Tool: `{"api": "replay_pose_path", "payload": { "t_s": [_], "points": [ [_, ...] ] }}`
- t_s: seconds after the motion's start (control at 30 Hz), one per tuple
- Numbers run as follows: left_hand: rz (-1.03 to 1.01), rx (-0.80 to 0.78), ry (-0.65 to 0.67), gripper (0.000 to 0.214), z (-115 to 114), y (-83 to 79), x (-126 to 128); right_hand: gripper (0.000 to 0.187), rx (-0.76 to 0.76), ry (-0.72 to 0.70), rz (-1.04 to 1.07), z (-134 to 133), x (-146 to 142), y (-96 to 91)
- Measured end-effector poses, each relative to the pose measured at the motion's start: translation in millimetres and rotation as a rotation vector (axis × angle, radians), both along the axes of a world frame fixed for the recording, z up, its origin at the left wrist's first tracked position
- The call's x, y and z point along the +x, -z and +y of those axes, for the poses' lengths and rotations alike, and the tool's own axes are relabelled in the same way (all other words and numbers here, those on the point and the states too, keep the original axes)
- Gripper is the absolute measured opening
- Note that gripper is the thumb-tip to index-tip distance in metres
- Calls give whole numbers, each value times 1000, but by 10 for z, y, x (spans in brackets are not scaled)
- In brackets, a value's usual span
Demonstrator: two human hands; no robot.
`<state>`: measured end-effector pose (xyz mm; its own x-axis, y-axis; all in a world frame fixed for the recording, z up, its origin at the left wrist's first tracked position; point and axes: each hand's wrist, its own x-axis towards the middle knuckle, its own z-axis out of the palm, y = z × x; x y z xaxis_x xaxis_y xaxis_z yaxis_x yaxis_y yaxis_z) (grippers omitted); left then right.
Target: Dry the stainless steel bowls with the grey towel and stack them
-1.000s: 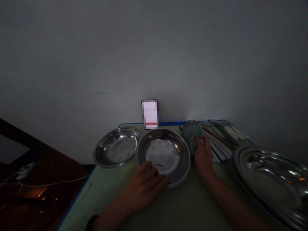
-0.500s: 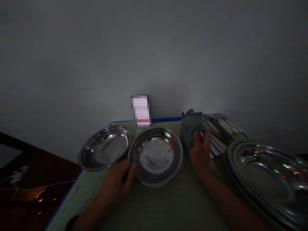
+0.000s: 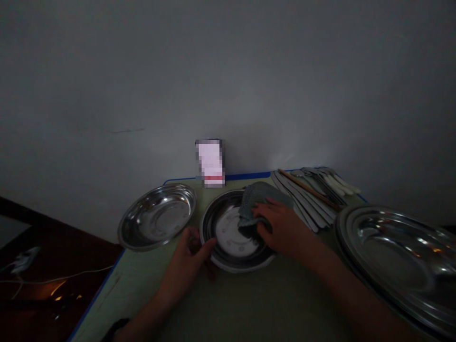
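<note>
Where green table [image 3: 228, 304] meets grey wall [image 3: 228, 71], right fingers [image 3: 265, 212] clutch cloth [image 3: 261, 190], left fingers [image 3: 207, 249] loosely clasp a bowl [image 3: 228, 235].

Cloth [image 3: 261, 192] under the right grip [image 3: 283, 228] — now over the middle bowl [image 3: 227, 232], at its right side — earlier beside it.

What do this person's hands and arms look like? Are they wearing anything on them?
Both the left hand and right hand are without gloves. A dark band circles the left wrist; whether it's a watch or bracelet is unclear. No sleeve shows on the visible right forearm.
</note>
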<state>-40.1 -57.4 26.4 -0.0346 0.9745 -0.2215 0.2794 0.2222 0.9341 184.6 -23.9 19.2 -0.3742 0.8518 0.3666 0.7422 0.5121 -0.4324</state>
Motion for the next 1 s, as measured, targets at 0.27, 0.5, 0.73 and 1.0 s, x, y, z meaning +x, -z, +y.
{"api": "replay_pose_path", "payload": {
  "t_s": [0.27, 0.5, 0.73, 1.0],
  "points": [
    [-37, -73, 125, 61, -9, 8, 16, 42, 64, 133, 197, 66, 83, 53],
    [84, 337, 153, 37, -4, 106, -35, 77, -126, 319, 108, 37, 10, 206],
    [-38, 453, 232, 64, 81, 291, -31, 35, 56, 518, 208, 75, 17, 71],
    [-72, 602, 264, 68, 115, 343, 46, 23, 102, 559, 459, 99, -6, 41]
  ]
}}
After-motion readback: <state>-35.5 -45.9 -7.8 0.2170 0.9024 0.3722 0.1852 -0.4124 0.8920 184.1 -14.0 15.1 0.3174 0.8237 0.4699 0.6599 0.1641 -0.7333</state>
